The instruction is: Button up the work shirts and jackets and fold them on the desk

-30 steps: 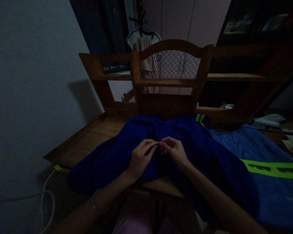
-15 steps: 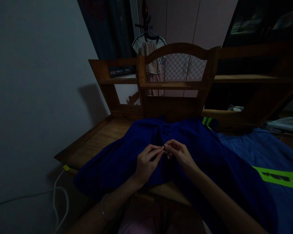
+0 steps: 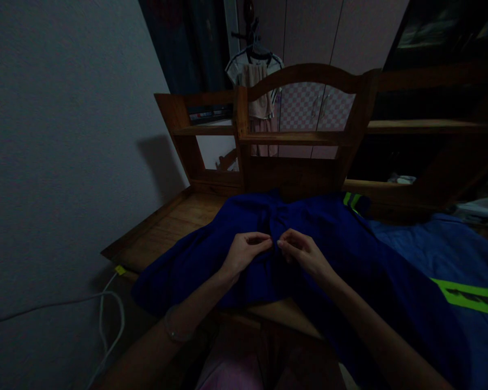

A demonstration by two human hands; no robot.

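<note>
A dark blue garment (image 3: 341, 254) with neon green stripes lies spread over a wooden desk (image 3: 174, 222). My left hand (image 3: 244, 252) and my right hand (image 3: 303, 250) rest on the cloth near its middle, fingertips almost touching. Both hands are curled in a pinch on a fold of the blue fabric between them. What, if anything small, sits between the fingertips is too dark to tell. A bracelet circles my left wrist.
A wooden shelf unit (image 3: 305, 135) rises at the desk's back edge. A grey wall (image 3: 57, 162) stands close on the left, with a white cable (image 3: 106, 319) hanging below the desk corner. Clothes on a hanger (image 3: 256, 76) hang behind. Pale things (image 3: 480, 208) lie far right.
The view has shifted left, so everything sits further right in the frame. My left fingers have curled from stretched to bent; both hands stay pinched at the same spot on the cloth.
</note>
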